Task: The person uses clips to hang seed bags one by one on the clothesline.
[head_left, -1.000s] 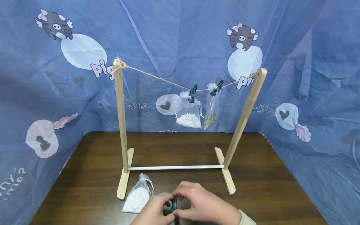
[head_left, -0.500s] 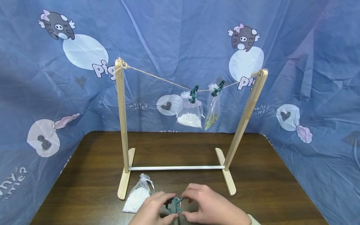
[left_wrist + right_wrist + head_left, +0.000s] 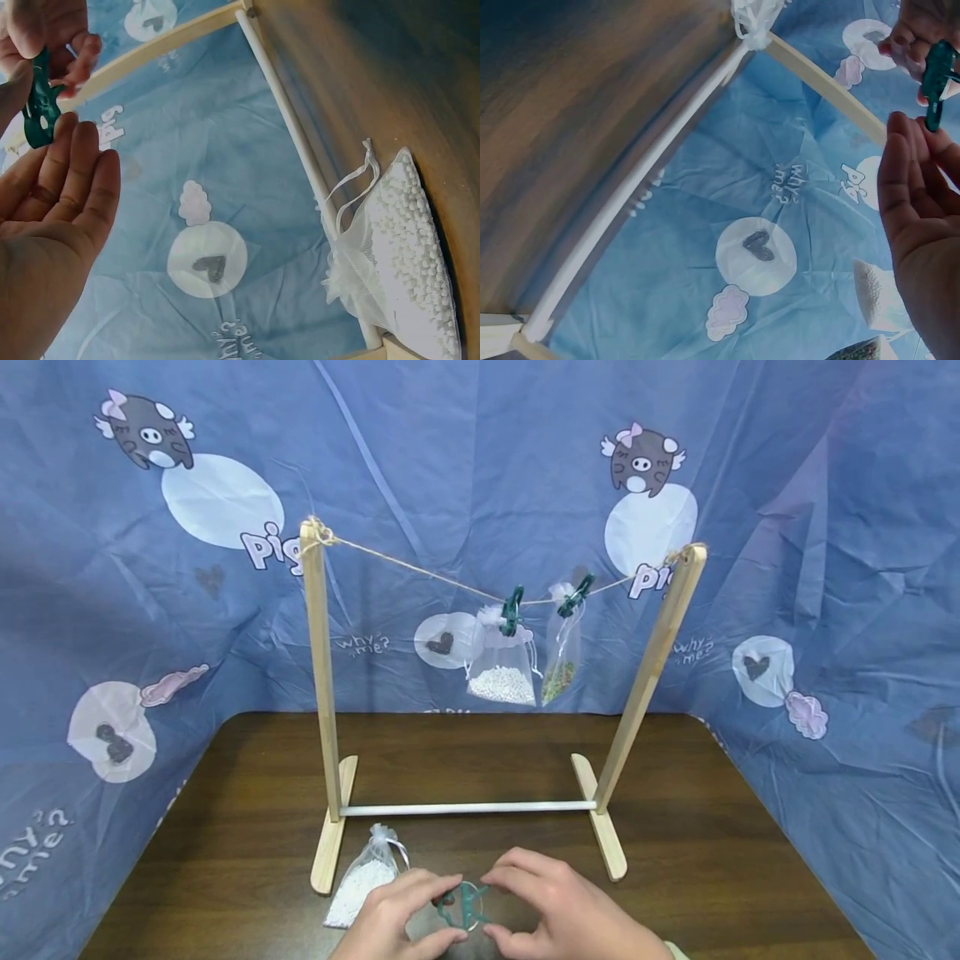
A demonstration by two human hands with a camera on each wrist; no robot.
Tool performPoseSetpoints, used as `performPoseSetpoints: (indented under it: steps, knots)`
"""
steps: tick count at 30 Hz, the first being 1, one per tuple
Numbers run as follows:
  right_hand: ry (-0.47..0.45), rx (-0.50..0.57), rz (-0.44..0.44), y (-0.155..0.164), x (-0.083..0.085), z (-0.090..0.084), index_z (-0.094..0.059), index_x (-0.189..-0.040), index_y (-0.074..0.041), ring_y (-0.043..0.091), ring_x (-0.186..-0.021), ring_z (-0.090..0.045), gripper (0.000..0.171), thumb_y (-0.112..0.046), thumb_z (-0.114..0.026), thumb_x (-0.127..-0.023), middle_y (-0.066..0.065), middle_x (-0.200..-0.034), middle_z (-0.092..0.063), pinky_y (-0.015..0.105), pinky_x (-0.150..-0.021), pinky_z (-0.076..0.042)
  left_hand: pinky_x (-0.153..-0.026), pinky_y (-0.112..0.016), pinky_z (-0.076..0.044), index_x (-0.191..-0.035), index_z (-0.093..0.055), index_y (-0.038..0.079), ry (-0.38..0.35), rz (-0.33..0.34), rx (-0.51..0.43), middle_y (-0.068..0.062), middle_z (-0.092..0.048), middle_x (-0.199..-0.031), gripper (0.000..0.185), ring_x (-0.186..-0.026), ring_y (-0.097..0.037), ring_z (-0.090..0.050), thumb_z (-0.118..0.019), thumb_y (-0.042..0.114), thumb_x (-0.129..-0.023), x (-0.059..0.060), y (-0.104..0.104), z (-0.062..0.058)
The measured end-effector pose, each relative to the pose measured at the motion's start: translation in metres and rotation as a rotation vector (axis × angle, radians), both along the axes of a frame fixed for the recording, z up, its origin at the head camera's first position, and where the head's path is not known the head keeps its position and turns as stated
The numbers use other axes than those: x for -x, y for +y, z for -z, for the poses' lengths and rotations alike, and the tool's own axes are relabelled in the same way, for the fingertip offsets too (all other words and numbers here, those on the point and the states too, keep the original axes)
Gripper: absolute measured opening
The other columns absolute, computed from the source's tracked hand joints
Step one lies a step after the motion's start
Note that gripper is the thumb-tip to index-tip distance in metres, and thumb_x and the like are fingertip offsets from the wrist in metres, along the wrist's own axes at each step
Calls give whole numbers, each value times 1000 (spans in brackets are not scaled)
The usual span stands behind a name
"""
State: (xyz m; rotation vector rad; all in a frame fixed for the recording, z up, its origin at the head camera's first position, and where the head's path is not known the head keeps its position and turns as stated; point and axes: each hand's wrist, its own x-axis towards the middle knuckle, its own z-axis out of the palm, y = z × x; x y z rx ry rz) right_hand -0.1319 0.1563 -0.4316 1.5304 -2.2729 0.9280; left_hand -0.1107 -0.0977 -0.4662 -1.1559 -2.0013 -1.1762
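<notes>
The small dark green plastic clothes peg (image 3: pixel 463 906) sits between your two hands at the near edge of the dark brown wooden desk (image 3: pixel 712 827), close to the middle of that edge. Your left hand (image 3: pixel 393 920) pinches the peg from its left side with curled fingertips, and your right hand (image 3: pixel 558 914) grasps it from the right with thumb and forefinger; the wrist views show the same green peg (image 3: pixel 37 105) caught at the fingertips of both hands. Just left of your left hand, a white mesh drawstring pouch filled with white beads (image 3: pixel 363 885) lies flat on the desk, touching the near end of the left foot of the pale wooden drying rack (image 3: pixel 322 693). The rack stands across the middle of the desk, its two posts joined low by a white rod (image 3: pixel 465 808) and at the top by a sagging length of tan twine (image 3: pixel 420 572). Two more green pegs hang on the twine toward the right post: one (image 3: pixel 513 608) holds a second white bead pouch (image 3: pixel 501 664), the other (image 3: pixel 576 595) a clear bag of greenish-brown pieces (image 3: pixel 562 652). A blue cartoon-pig cloth (image 3: pixel 150 610) drapes behind and at both sides of the desk.
</notes>
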Motion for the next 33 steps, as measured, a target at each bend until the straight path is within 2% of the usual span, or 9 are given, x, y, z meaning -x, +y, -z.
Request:
performPoseSetpoints:
  steps: [8,16,22,27,30,33]
  knots:
    - [130,80,-36,1,1,3,-64,-124,-6,2,-97,-58,43,-20,-81,-88,-5,-113,-59,15,-83,-49,-73,-22,-54,-122,-67,-2,49,38,-52,-3,-70,-100,43,-85,-15,-68,-78,27,-93,3,2,3]
    - [88,140,-110,2,3,2,-61,-126,-1,6,-99,-61,39,-10,-76,-91,1,-115,-61,19,-82,-52,-76,-23,-56,-114,-71,-5,108,31,-119,-9,-73,-95,36,-83,-18,-71,-74,25,-95,6,1,6]
    - [98,166,-149,2,5,2,-62,-123,3,8,-99,-62,35,-8,-74,-92,2,-114,-61,21,-82,-53,-78,-26,-57,-102,-77,0,55,24,-164,-11,-76,-96,24,-88,-22,-74,-75,23,-95,4,-4,7]
    - [89,150,-144,2,4,2,-62,-124,2,7,-99,-61,32,-8,-72,-95,2,-116,-61,20,-82,-52,-77,-25,-57,-104,-77,1,35,-1,-139,-10,-76,-97,24,-88,-21,-74,-75,24,-95,2,-6,5]
    - [125,147,-134,1,4,1,-63,-121,2,5,-95,-60,26,-9,-70,-97,2,-113,-62,16,-80,-51,-76,-24,-57,-107,-77,3,25,-27,-113,-10,-76,-97,26,-87,-19,-74,-77,26,-94,1,-7,4]
    - [177,151,-120,0,5,1,-65,-116,2,3,-89,-59,19,-9,-65,-100,2,-107,-62,13,-76,-49,-77,-24,-57,-111,-76,2,8,-19,-93,-10,-76,-99,30,-87,-20,-74,-78,25,-92,1,-8,3]
